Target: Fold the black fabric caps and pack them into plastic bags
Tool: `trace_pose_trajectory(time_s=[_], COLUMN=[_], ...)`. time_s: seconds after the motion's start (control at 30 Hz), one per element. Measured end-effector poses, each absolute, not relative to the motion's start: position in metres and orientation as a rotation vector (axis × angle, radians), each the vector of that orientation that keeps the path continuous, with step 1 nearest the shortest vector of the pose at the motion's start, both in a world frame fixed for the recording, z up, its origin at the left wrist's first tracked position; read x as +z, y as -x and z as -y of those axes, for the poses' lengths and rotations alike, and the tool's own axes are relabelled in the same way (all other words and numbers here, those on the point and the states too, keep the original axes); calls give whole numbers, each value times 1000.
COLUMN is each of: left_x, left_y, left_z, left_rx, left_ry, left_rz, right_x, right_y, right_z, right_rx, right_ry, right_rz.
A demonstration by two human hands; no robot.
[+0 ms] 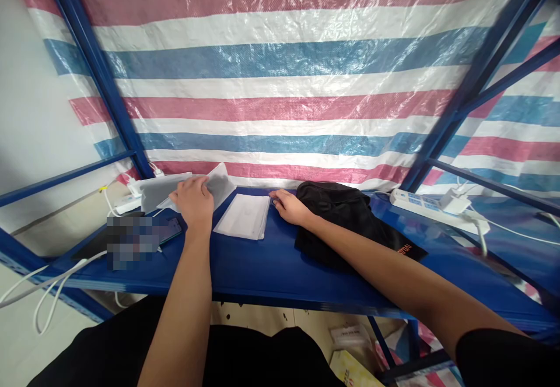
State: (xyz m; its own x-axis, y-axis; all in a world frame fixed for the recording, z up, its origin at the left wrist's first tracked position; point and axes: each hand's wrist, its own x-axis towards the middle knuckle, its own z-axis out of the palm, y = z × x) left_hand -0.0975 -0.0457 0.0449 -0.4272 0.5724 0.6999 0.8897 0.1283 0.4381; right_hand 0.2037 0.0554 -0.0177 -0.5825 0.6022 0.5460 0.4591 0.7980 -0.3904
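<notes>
At the left end of the blue shelf (262, 270), a white power strip (126, 203) sits behind a phone (171, 228). Next, grey plastic sheets (156, 192) stand partly raised at the rear edge. The left hand (196, 198) lies over them; whether its fingers grasp them cannot be determined. White plastic pouches (243, 217) lie flat at centre. The right hand (287, 206) is released, fingers loosely bent, at the pouches' rear right corner; fingertip contact is unclear. Black fabric (339, 209) lies beneath the right forearm.

Smooth plastic pouch (242, 217), matt black cloth (339, 203), glossy plastic sheeting (280, 60) — crinkled
</notes>
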Motion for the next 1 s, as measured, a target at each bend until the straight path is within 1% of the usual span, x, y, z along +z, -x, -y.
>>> trace_pose_trajectory(time_s=[0.1,0.23,0.37,0.47,0.67,0.8,1.0], left_x=[48,46,41,38,33,31,29], left_y=[83,60,46,45,42,33,22], left_z=[49,48,42,38,35,36,35], left_rx=[-1248,-1138,-1063,-1117,-1185,-1226,-1127], left_ry=[1612,1975,2227,2195,2126,2143,2272], left_rz=[1826,1646,1505,1490,1413,1346,1196], right_x=[-14,-7,-3,-3,0,1,1], right_y=[-202,-201,-202,-202,-200,-201,-203], right_z=[-51,-43,-39,-37,-32,-31,-32], right_rx=[367,538,584,563,513,401,255], right_ry=[740,660,719,722,556,515,424], right_rz=[2163,1983,1992,1964,1904,1936,2055])
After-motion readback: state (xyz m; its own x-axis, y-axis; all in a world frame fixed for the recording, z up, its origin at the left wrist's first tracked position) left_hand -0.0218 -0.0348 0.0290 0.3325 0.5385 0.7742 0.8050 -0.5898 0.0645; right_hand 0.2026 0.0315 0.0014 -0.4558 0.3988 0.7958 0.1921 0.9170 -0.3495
